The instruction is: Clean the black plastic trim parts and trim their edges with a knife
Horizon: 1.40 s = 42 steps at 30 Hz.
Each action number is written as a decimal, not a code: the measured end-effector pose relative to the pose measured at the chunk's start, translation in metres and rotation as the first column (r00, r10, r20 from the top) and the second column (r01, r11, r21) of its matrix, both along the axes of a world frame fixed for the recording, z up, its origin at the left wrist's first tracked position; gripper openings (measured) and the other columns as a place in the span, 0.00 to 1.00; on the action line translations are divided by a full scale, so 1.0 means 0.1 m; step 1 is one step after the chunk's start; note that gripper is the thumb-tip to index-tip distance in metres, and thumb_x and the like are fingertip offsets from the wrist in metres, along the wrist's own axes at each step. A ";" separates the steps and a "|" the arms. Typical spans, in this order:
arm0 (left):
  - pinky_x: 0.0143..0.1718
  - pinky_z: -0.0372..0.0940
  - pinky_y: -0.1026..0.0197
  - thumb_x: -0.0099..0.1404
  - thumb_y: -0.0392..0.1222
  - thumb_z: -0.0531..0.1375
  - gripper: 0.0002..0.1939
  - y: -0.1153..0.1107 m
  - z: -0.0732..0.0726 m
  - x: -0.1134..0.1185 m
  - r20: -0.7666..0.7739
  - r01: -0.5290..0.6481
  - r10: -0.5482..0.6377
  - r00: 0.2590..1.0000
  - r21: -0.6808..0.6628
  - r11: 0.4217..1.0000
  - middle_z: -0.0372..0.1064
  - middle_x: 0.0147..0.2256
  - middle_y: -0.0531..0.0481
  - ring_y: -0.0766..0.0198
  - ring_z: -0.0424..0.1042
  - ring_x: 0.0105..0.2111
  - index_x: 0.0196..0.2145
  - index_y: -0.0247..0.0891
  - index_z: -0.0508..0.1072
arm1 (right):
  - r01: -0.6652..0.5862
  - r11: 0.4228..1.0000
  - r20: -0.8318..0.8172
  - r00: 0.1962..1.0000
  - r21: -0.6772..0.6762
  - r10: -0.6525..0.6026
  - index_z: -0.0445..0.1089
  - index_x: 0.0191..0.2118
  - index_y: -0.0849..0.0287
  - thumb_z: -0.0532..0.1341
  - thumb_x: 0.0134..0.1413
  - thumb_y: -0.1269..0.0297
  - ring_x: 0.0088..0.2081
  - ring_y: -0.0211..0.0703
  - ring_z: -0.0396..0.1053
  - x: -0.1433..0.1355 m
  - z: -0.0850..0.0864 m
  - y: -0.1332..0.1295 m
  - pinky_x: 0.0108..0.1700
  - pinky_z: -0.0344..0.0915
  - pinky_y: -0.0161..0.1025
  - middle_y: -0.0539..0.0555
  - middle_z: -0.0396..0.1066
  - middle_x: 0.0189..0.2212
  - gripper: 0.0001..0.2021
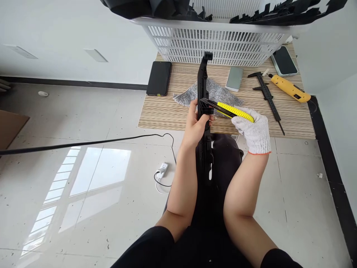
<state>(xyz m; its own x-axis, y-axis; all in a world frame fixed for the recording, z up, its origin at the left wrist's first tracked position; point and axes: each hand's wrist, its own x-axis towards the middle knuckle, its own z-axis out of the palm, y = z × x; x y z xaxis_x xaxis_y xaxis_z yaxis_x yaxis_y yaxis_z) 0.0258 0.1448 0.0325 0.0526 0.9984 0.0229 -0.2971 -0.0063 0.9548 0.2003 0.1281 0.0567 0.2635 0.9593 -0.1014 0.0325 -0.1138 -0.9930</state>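
Observation:
A long black molded plastic part (202,82) stands lengthwise in front of me, its lower end over my lap. My bare left hand (195,124) grips it around the middle, thumb across its near face. In a white knit glove with an orange cuff, my right hand (252,128) is closed around a yellow utility knife (235,111). The knife's blade points left and meets the plastic part just above my left thumb; whether it cuts in cannot be told. Beneath the part, a crumpled grey cloth (220,93) lies on the wood-grain table (158,113).
A white slatted basket (217,44) full of black plastic parts stands at the table's back. Around it lie a black tablet-like device (158,78), a grey-green block (234,78), calipers (267,95), a yellow corded tool (290,88) and a phone (284,60). A power strip (162,170) with cables sits on the floor.

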 end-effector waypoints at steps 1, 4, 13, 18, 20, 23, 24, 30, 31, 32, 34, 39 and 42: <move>0.40 0.69 0.58 0.62 0.39 0.60 0.18 0.00 -0.01 0.00 0.006 0.003 -0.003 1.000 0.009 1.000 0.74 0.50 0.49 0.62 0.76 0.41 0.50 0.48 0.64 | -0.002 1.000 -0.002 1.000 0.001 0.002 0.78 0.43 0.57 0.70 0.40 0.63 0.19 0.30 0.56 0.00 0.00 0.00 0.20 0.53 0.31 0.43 0.62 0.19 0.19; 0.37 0.67 0.59 0.62 0.39 0.59 0.19 0.00 -0.01 0.00 0.011 0.004 -0.004 1.000 0.003 1.000 0.74 0.48 0.50 0.66 0.73 0.34 0.51 0.49 0.63 | 0.050 0.999 -0.024 0.998 0.020 -0.049 0.78 0.43 0.56 0.69 0.42 0.62 0.19 0.30 0.55 -0.01 0.01 0.00 0.19 0.52 0.32 0.43 0.62 0.19 0.18; 0.33 0.67 0.62 0.61 0.36 0.58 0.22 -0.03 0.05 0.00 0.022 0.016 -0.016 1.000 -0.029 0.999 0.75 0.49 0.51 0.69 0.73 0.31 0.52 0.48 0.62 | 0.007 1.000 -0.021 1.000 0.006 -0.007 0.78 0.42 0.56 0.69 0.42 0.63 0.19 0.30 0.55 0.00 0.00 0.01 0.19 0.53 0.32 0.43 0.61 0.19 0.17; 0.37 0.71 0.59 0.67 0.47 0.55 0.15 0.01 0.05 -0.04 0.101 0.078 -0.073 0.992 -0.045 0.996 0.76 0.45 0.48 0.61 0.78 0.40 0.51 0.44 0.65 | 0.080 0.997 -0.045 0.996 0.009 -0.079 0.77 0.40 0.55 0.69 0.43 0.60 0.19 0.30 0.56 0.00 -0.02 0.03 0.17 0.50 0.30 0.44 0.62 0.20 0.15; 0.39 0.73 0.57 0.70 0.54 0.52 0.18 0.11 0.11 -0.04 0.109 0.083 -0.075 0.991 -0.067 0.994 0.77 0.42 0.46 0.58 0.78 0.42 0.51 0.43 0.68 | 0.106 0.994 -0.037 0.994 -0.003 -0.106 0.76 0.40 0.55 0.69 0.43 0.58 0.19 0.30 0.57 0.01 -0.04 0.04 0.17 0.49 0.30 0.44 0.62 0.21 0.15; 0.43 0.73 0.55 0.70 0.62 0.51 0.24 0.35 0.22 -0.01 0.071 0.036 -0.031 0.997 -0.083 0.996 0.75 0.39 0.45 0.56 0.78 0.44 0.51 0.42 0.70 | 0.090 0.996 -0.040 0.995 -0.006 -0.090 0.76 0.40 0.54 0.69 0.42 0.58 0.19 0.30 0.58 0.02 -0.05 0.05 0.16 0.49 0.30 0.44 0.64 0.21 0.16; 0.44 0.73 0.54 0.69 0.64 0.52 0.26 0.43 0.25 0.01 0.060 0.022 -0.017 0.998 -0.080 0.997 0.74 0.39 0.45 0.55 0.78 0.44 0.51 0.42 0.70 | 0.087 0.996 -0.044 0.995 -0.005 -0.087 0.75 0.40 0.55 0.69 0.42 0.58 0.19 0.30 0.58 0.03 -0.05 0.05 0.16 0.48 0.30 0.44 0.64 0.21 0.15; 0.45 0.72 0.51 0.64 0.69 0.55 0.32 0.71 0.21 0.10 0.067 0.000 0.005 0.998 -0.084 0.997 0.71 0.34 0.46 0.51 0.76 0.47 0.55 0.43 0.70 | 0.075 0.997 -0.089 0.993 -0.020 -0.076 0.75 0.39 0.56 0.69 0.42 0.59 0.18 0.29 0.56 0.03 -0.02 0.04 0.16 0.48 0.30 0.44 0.63 0.20 0.15; 0.44 0.73 0.52 0.64 0.68 0.55 0.32 0.70 0.19 0.10 0.070 0.003 0.002 0.998 -0.075 0.997 0.71 0.34 0.46 0.52 0.76 0.47 0.56 0.45 0.70 | 0.070 0.997 -0.099 0.992 -0.021 -0.072 0.75 0.39 0.56 0.70 0.41 0.59 0.18 0.29 0.57 0.03 -0.02 0.04 0.16 0.48 0.29 0.44 0.63 0.20 0.16; 0.44 0.73 0.53 0.64 0.67 0.56 0.31 0.68 0.17 0.09 0.070 0.009 -0.005 0.998 -0.059 0.998 0.71 0.35 0.46 0.53 0.76 0.46 0.57 0.46 0.69 | 0.066 0.998 -0.107 0.992 -0.023 -0.068 0.76 0.39 0.56 0.70 0.41 0.60 0.19 0.29 0.57 0.03 -0.01 0.04 0.16 0.48 0.29 0.44 0.64 0.20 0.16; 0.45 0.72 0.54 0.66 0.63 0.58 0.29 0.62 0.16 0.05 0.064 0.028 -0.027 0.998 -0.017 0.999 0.73 0.37 0.47 0.55 0.76 0.46 0.59 0.50 0.69 | 0.059 0.998 -0.113 0.992 -0.032 -0.063 0.76 0.38 0.56 0.71 0.40 0.61 0.19 0.29 0.57 0.02 -0.01 0.03 0.16 0.49 0.29 0.44 0.63 0.20 0.16; 0.50 0.72 0.55 0.69 0.55 0.58 0.23 0.49 0.18 -0.06 0.042 0.055 -0.056 0.998 0.032 0.998 0.76 0.50 0.49 0.56 0.72 0.53 0.60 0.51 0.70 | 0.047 0.999 -0.117 0.992 -0.019 -0.049 0.77 0.39 0.57 0.70 0.41 0.62 0.17 0.28 0.54 0.02 0.00 0.04 0.16 0.48 0.28 0.43 0.62 0.18 0.16; 0.55 0.70 0.54 0.71 0.52 0.55 0.20 0.46 0.20 -0.08 0.074 0.050 -0.051 0.996 0.022 0.999 0.73 0.56 0.50 0.55 0.69 0.59 0.58 0.50 0.71 | 0.040 0.999 -0.103 0.994 -0.025 -0.042 0.77 0.40 0.58 0.71 0.40 0.63 0.17 0.28 0.55 0.02 0.00 0.05 0.16 0.48 0.28 0.43 0.62 0.18 0.17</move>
